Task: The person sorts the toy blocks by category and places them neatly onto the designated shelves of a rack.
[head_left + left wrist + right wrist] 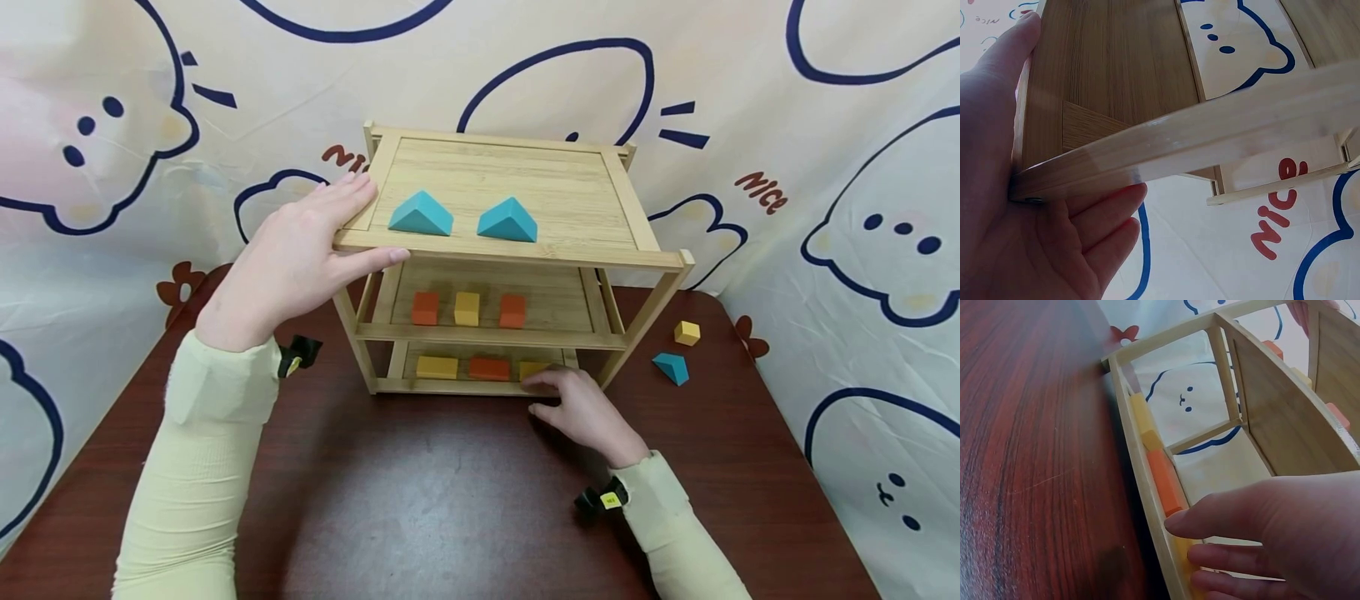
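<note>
My left hand [296, 250] holds the front left corner of a wooden three-tier shelf [517, 257], thumb along the front edge and fingers over the side. In the left wrist view the corner sits in the palm. My right hand [581, 408] is at the bottom tier's right end. Its fingertips touch a yellow block [533, 369], partly hidden by them, while the thumb stands apart in front. Left of it lie an orange block [489, 368] and another yellow block [437, 367]. Two blue triangular blocks [422, 213] stand on the top tier.
The middle tier bears a yellow cube [467, 309] between two orange cubes [425, 308]. On the dark table [420, 500], right of the shelf, lie a small yellow cube [687, 333] and a blue triangular block [672, 367]. A printed cloth [300, 92] hangs behind.
</note>
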### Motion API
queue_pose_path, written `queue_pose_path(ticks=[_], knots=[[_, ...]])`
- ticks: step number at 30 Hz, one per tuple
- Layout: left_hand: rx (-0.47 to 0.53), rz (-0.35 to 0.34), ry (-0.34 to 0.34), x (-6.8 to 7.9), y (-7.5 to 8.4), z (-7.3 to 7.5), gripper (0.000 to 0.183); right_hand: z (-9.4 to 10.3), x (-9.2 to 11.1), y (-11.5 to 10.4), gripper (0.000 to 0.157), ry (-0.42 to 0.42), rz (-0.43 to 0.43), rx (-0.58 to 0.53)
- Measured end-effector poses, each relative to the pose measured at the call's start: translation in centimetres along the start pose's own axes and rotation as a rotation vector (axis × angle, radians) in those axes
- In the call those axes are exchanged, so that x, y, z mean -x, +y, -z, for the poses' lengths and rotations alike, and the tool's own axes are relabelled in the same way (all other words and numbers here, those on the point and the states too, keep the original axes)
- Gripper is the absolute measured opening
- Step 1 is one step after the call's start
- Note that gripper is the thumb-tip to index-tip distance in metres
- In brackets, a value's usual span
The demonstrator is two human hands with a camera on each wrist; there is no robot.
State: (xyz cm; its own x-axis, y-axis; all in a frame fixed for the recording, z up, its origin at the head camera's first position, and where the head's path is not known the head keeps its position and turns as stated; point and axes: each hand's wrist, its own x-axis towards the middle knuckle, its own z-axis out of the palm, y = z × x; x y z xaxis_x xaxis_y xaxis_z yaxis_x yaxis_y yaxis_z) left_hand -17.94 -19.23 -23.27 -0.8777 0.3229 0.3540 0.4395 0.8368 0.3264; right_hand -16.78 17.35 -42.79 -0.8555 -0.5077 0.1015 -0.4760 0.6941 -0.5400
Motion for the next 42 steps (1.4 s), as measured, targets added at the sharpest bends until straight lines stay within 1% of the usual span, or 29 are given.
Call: queue_pose_path(ticks=[7, 12, 18, 30, 36, 42], knots=[[0.000, 0.003, 0.000, 0.0, 0.0, 0.0, 0.089, 1.0, 0.8, -0.3, 0.034, 0.011, 0.000, -0.014], [0.000, 0.001, 0.002, 0.0, 0.0, 0.0, 0.089, 1.9, 1.5, -0.5, 0.036, 0.036, 0.009, -0.016], [0.001, 0.007, -0.004, 0.0, 0.0, 0.0, 0.089, 3.6, 2.6, -1.2, 0.036, 0.077, 0.009, -0.029], [0.001, 0.004, -0.002, 0.0, 0.1, 0.0, 0.089, 7.8, 4.5, -2.8, 0.036, 0.250, 0.069, -0.003], [-0.005, 0.001, -0.006, 0.0, 0.0, 0.0, 0.089, 9.7, 5.5, -3.0, 0.037, 0.352, 0.064, 0.022], [-0.008, -0.002, -0.003, 0.0, 0.0, 0.0, 0.089, 11.6, 6.6, -3.1, 0.042, 0.449, 0.070, 0.022]])
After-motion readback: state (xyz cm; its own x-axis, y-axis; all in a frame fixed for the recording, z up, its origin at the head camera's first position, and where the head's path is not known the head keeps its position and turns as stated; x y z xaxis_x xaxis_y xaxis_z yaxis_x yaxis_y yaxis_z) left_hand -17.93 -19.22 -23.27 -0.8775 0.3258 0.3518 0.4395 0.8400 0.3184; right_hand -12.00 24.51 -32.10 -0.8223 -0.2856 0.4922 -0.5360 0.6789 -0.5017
